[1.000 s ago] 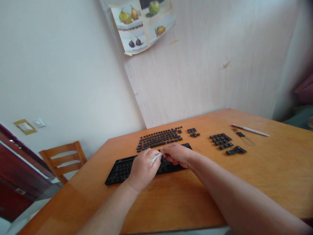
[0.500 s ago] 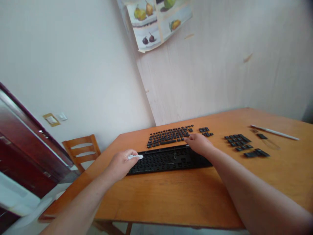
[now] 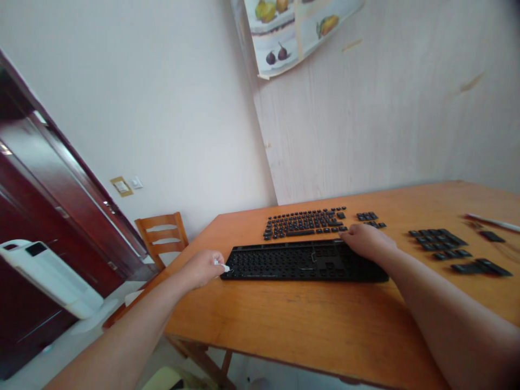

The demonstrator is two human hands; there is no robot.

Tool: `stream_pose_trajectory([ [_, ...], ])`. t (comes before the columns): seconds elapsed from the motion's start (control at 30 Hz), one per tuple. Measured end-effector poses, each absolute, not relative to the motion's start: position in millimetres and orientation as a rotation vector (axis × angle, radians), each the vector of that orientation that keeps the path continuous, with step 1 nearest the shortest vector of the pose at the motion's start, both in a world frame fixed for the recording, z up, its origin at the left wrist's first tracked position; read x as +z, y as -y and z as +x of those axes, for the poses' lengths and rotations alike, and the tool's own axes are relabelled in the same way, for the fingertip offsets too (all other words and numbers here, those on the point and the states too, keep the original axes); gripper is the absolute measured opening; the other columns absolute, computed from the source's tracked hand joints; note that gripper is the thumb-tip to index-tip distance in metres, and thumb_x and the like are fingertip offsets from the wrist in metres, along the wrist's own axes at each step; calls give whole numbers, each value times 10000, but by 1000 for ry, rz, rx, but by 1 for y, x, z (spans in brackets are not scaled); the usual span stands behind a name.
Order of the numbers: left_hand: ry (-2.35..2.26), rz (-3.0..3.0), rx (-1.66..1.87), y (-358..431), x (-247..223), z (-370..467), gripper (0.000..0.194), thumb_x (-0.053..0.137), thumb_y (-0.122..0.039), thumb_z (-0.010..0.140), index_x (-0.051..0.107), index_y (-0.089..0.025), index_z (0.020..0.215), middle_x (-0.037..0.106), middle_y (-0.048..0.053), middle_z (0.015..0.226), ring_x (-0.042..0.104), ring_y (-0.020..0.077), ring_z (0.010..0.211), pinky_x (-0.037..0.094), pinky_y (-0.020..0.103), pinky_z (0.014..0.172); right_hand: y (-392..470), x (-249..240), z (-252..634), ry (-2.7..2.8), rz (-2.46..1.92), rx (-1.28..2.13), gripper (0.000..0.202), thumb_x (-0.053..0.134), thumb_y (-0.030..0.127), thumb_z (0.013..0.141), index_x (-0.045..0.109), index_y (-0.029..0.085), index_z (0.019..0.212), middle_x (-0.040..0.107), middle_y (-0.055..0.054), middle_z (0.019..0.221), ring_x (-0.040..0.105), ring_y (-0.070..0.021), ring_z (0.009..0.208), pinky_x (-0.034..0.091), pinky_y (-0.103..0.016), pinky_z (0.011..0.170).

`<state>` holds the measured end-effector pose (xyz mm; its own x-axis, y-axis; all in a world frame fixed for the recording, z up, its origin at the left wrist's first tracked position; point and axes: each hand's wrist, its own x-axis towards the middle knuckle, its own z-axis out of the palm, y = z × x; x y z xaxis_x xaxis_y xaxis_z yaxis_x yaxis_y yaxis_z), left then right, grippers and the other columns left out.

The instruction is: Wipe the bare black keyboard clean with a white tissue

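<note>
A black keyboard base [image 3: 280, 264] with its keycaps off lies on the table, and a loose metal wire shows on it. At its left end, my left hand [image 3: 206, 267] is closed around a small white wad that looks like tissue [image 3: 221, 266]; the wad's tip is at the keys area. My right hand [image 3: 368, 241] grips the base's back edge, right of centre, with its fingertips partly hidden. Behind the base, removed black keycaps [image 3: 304, 222] are laid out in keyboard order.
More keycaps [image 3: 436, 239] lie in groups on the right of the wooden table [image 3: 300, 325]. Past them are a white pen-like stick [image 3: 498, 222] and a small dark piece with a thin cable [image 3: 492, 236]. A wooden chair [image 3: 162, 235] stands by the far left side.
My left hand has moved the white wad to the base's left end. My right hand stays at the back edge. The view has shifted, showing more of the left side.
</note>
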<state>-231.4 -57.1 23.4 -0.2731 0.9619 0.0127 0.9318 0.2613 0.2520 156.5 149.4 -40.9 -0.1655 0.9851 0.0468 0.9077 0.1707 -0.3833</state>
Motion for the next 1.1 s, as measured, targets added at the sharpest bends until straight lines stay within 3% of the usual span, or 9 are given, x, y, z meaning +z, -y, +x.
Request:
stream_pose_trajectory([
  [0.3, -2344, 1806, 199, 38, 12, -229, 119, 593, -282, 652, 674, -197, 673, 598, -27, 552, 513, 134, 533, 268, 231, 510, -151, -42, 157, 2166, -1807, 406, 466, 408, 544, 869, 710, 192, 906, 691, -195, 1061, 646, -350, 993, 480, -420, 765],
  [0.5, -2411, 1800, 141, 30, 13, -209, 70, 596, -211, 615, 599, -195, 547, 532, -26, 481, 460, 133, 488, 243, 253, 516, -147, -41, 156, 2165, -1793, 400, 453, 423, 517, 871, 720, 176, 897, 696, -201, 1038, 654, -340, 976, 478, -408, 770],
  [0.73, -2393, 1717, 159, 22, 0, -202, 182, 564, -244, 629, 521, -191, 461, 480, -24, 429, 437, 124, 448, 227, 252, 481, -145, -37, 155, 2156, -1807, 407, 436, 432, 509, 865, 729, 193, 904, 701, -186, 1037, 655, -333, 974, 483, -411, 772],
  [1.1, -2332, 1659, 261, 17, -11, -184, 186, 560, -279, 631, 513, -190, 474, 410, -43, 407, 378, 109, 409, 207, 250, 454, -143, -35, 154, 2160, -1805, 435, 442, 444, 526, 855, 734, 196, 905, 706, -171, 1016, 654, -334, 972, 479, -411, 774],
])
